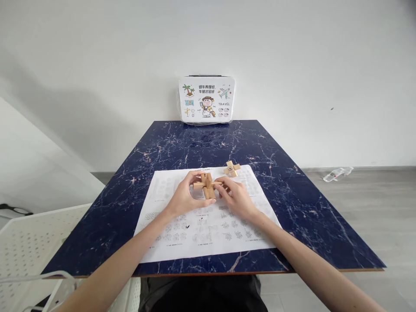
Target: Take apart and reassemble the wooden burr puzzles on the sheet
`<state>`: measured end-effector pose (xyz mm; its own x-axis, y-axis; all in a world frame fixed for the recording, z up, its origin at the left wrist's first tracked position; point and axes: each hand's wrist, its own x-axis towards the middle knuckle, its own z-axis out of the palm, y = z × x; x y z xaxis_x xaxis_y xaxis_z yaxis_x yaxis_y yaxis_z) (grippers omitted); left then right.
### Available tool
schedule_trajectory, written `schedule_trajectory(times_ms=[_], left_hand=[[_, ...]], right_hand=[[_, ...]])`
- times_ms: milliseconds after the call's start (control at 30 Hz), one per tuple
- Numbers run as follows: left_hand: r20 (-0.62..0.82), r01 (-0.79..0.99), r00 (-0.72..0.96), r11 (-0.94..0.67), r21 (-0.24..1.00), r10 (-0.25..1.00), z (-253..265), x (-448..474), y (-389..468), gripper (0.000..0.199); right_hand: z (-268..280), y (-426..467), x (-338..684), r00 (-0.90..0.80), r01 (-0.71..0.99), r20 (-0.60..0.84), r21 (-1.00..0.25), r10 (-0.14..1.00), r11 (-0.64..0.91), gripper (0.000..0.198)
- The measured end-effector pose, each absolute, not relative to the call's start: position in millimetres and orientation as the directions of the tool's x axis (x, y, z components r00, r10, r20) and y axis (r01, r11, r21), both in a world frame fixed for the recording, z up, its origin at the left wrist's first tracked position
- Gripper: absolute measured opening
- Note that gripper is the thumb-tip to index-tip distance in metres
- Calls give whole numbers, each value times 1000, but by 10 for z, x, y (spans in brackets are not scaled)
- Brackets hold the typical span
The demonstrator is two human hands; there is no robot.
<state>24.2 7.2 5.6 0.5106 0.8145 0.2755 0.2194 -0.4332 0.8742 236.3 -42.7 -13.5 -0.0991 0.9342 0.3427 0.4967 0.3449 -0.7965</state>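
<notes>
A wooden burr puzzle (208, 190) of crossed bars is held up over the printed sheet. My left hand (186, 193) grips it between thumb and fingers, from its top and bottom ends. My right hand (235, 195) is closed at the puzzle's right side, pinching the end of a bar that points right. Under both hands lies the white instruction sheet (151, 234), printed with rows of small diagrams. A second, paler wooden puzzle (231, 169) rests on the sheet's far right part, beyond my right hand.
The dark blue marbled table (208, 147) narrows toward the wall. At its far edge stands a white cartoon-printed case (207, 100) in clear wrap. A white perforated rack (29, 242) with a cable stands at the left. Clear plastic packaging (338, 174) lies on the floor at right.
</notes>
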Motion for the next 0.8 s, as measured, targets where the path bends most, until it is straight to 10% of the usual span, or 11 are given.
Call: schedule_trajectory(times_ms=[300,800], left_hand=[[355,219,530,-528,820,771,57,277,-20,82],[489,375,585,-751,544,647,-11,216,6,84]], right_hand=[[-96,-420,2401,7,414,482,-799,876,436,27],[-82,-490,2339,-171,448,293,-828,941,339,27]])
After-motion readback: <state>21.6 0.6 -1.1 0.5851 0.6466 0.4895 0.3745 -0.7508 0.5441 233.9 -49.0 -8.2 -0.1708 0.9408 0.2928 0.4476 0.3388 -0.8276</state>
